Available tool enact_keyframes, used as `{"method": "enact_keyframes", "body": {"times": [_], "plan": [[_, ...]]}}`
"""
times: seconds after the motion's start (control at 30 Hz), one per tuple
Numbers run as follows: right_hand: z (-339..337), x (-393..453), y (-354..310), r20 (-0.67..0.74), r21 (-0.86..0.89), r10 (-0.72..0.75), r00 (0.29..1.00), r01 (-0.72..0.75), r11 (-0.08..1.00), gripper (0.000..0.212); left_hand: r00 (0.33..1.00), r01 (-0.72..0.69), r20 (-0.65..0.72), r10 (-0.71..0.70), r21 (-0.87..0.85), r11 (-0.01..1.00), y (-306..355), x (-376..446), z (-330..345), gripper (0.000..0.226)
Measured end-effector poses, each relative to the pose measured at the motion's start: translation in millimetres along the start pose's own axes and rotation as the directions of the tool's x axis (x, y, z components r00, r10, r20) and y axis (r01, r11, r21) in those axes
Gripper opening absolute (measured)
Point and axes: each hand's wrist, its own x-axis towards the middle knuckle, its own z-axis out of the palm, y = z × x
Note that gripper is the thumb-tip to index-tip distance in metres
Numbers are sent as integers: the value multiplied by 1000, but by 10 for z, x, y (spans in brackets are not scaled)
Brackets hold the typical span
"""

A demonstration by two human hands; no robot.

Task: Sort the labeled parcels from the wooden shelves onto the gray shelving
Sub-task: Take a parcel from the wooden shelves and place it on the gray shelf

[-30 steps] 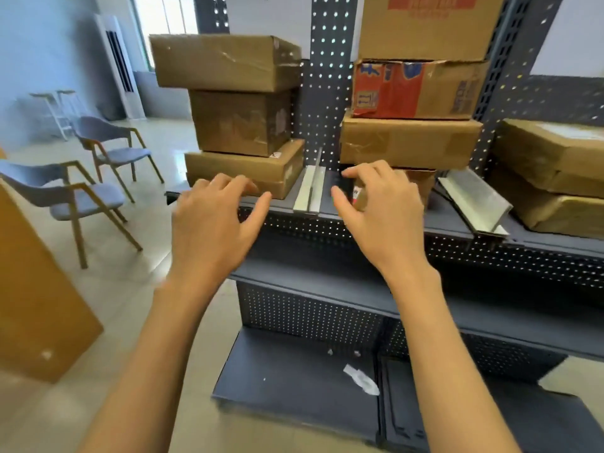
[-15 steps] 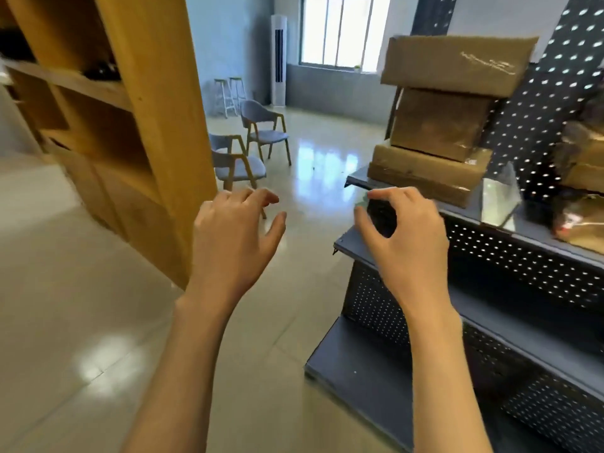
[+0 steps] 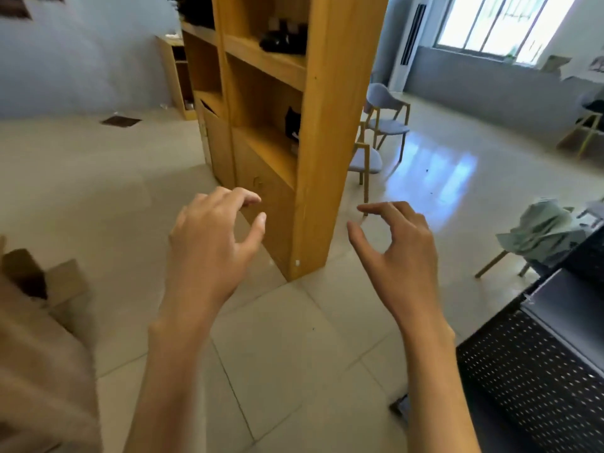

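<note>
Head view: left hand (image 3: 209,243) and right hand (image 3: 400,253) raised, fingers loosely curled, empty.

Pale tiled floor (image 3: 294,338), grey chairs (image 3: 385,125), bright window (image 3: 503,24), blue-grey walls (image 3: 81,60).

Gray chairs (image 3: 385,122) on tiled floor (image 3: 294,338) (one holds cloth (image 3: 542,230))

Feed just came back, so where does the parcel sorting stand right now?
Done: cannot tell; only a corner of the gray shelving shows, no parcels on it. In hand: nothing; left hand and right hand hang loosely curled, facing the wooden shelves. Left: dark parcels on those shelves.
</note>
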Motion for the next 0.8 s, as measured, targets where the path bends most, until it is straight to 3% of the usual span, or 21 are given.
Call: {"method": "enact_keyframes", "body": {"times": [0.23,0.8], "plan": [[921,582,-117,116,73,-51,992,43,996,21,998,54,-37,-52,41,998,-755,520,215,18],[3006,3453,130,64,291,-185,981,159,943,25,983,106,-171,-72,199,974,-1958,3084,1325,22]]}}
